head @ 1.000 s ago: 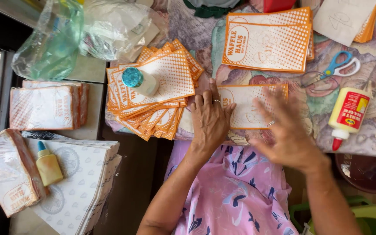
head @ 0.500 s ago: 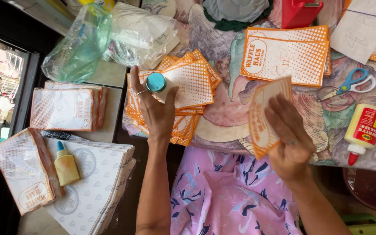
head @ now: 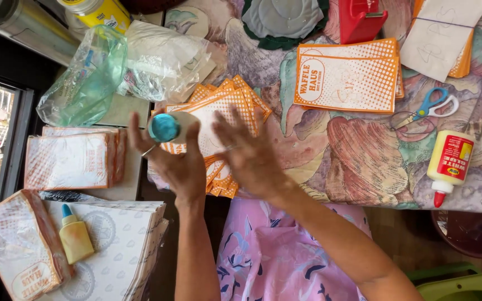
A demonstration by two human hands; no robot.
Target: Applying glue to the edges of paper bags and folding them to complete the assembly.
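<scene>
A white glue bottle with a blue cap [head: 165, 127] stands upright above fanned orange-and-white paper bags [head: 227, 111].

A fanned pile of paper bags [head: 224, 111] lay on the bench [head: 341, 161], near its left edge. The left hand [head: 177, 164] held a glue bottle [head: 165, 127] above that pile, with the right hand [head: 252, 156] just beside it on the right. Farther right lay a neat stack of bags [head: 347, 81], then scissors [head: 428, 106], with a second glue bottle [head: 448, 161] in front of them. Left of the pile, plastic bags [head: 112, 72] lay behind another bag stack [head: 71, 161].
</scene>
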